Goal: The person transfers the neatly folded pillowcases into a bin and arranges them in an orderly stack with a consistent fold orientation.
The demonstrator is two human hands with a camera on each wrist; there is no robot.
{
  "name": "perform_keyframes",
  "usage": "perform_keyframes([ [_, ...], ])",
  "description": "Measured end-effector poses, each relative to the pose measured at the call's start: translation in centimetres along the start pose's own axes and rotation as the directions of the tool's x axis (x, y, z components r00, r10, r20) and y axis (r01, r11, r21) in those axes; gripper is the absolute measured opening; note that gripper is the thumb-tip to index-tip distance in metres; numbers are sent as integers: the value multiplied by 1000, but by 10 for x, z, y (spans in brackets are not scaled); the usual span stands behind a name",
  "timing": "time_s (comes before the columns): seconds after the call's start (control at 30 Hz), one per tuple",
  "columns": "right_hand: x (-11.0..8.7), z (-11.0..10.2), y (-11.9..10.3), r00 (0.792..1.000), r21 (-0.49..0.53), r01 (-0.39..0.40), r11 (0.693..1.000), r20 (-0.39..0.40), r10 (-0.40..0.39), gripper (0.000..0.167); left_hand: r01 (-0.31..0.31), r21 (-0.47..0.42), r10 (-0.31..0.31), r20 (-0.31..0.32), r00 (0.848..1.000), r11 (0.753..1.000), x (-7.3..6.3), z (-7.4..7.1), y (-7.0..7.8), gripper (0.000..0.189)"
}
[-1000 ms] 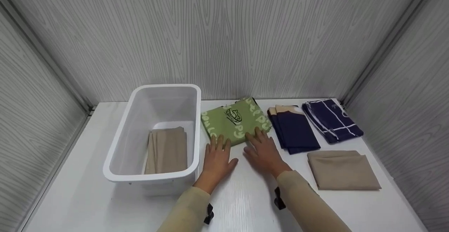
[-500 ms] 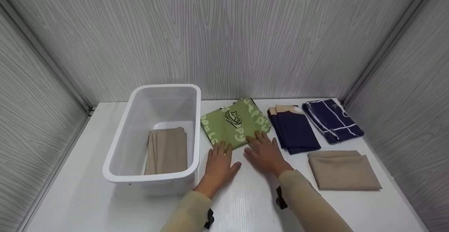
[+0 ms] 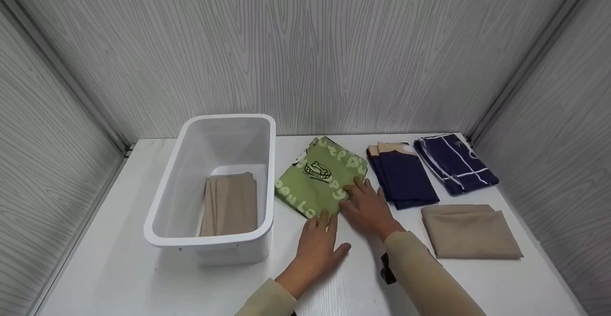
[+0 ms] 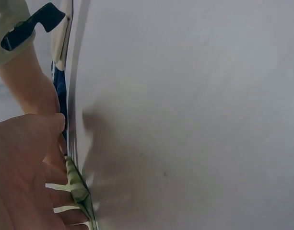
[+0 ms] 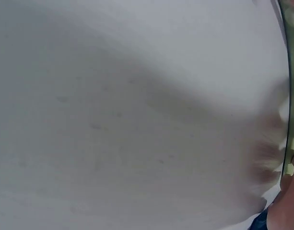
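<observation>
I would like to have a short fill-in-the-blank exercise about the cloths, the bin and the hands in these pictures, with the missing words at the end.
1. The left hand and the right hand touch the printed cloth, whose main colour is ____.
2. The drawing on that cloth shows a bowl holding a ____.
3. One beige cloth lies outside the white bin; the other beige cloth lies ____ it.
4. The dark blue cloth at the far right corner has ____ lines.

Missing words: green; bone; inside; white.

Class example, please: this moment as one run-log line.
left hand: touches green cloth, near corner; right hand: touches same cloth, right edge; white bin: holds folded beige cloth
</observation>
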State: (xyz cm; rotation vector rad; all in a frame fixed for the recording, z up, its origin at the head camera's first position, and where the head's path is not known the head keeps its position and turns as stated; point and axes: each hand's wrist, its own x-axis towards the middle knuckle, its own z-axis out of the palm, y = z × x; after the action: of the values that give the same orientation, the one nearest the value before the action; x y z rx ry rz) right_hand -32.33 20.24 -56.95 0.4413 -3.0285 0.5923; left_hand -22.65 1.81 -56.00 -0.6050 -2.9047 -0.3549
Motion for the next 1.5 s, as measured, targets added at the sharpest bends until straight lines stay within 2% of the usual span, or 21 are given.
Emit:
perform_keyframes([
  [0.1, -2, -1, -1, 1000, -3, 0, 1000, -17, 0, 60, -42, 8, 42, -34, 999, 999, 2, 0, -2, 68],
  [0.17, -4, -1, -2, 1000, 0, 4, 1000, -29, -4, 62, -44, 19, 46, -72, 996, 999, 7, -1, -8, 65],
  [0.23, -7, 1, -4, 999, 11, 12, 1000, -36, -12, 64, -13, 17, 15, -107, 994, 1000, 12, -2, -17, 63],
  [0.3, -9, 2, -7, 999, 33, 12, 999, -32, -11, 66, 39, 16, -37, -115, 993, 999, 16, -2, -26, 64],
  [0.37, -12, 4, -10, 1000, 58, 1, 998, -22, 0, 69, 91, 14, -89, -92, 992, 996, 19, -2, -32, 66],
  [0.47, -14, 5, -14, 999, 85, -25, 996, -20, 27, 70, 126, 2, -126, -41, 991, 992, 18, -1, -37, 68],
  [0.63, -14, 4, -17, 997, 76, -69, 995, -9, 70, 68, 135, -32, -134, 26, 991, 990, 11, 0, -33, 71],
  [0.83, -11, 3, -17, 996, 55, -91, 994, 16, 91, 67, 128, -29, -125, 84, 989, 991, -2, -1, -15, 75],
  [1.07, -5, 5, -17, 994, 25, -102, 994, 27, 102, 61, 81, -23, -80, 62, 995, 996, -19, -2, 8, 74],
  [1.17, -6, 6, -18, 993, 33, -112, 993, 28, 111, 57, 51, -27, -49, 45, 998, 998, -24, -3, 14, 72],
  [1.27, -10, 6, -21, 994, 75, -111, 991, 10, 110, 56, 27, -8, -26, 14, 1000, 1000, -24, -5, 10, 66],
  [1.33, -14, 7, -25, 996, 103, -92, 990, -5, 93, 58, 32, -8, -32, -11, 999, 999, -23, -7, 4, 64],
  [1.5, -25, 9, -34, 999, 85, 38, 996, -26, -36, 61, 91, -11, -91, -40, 995, 996, -14, -10, -17, 68],
])
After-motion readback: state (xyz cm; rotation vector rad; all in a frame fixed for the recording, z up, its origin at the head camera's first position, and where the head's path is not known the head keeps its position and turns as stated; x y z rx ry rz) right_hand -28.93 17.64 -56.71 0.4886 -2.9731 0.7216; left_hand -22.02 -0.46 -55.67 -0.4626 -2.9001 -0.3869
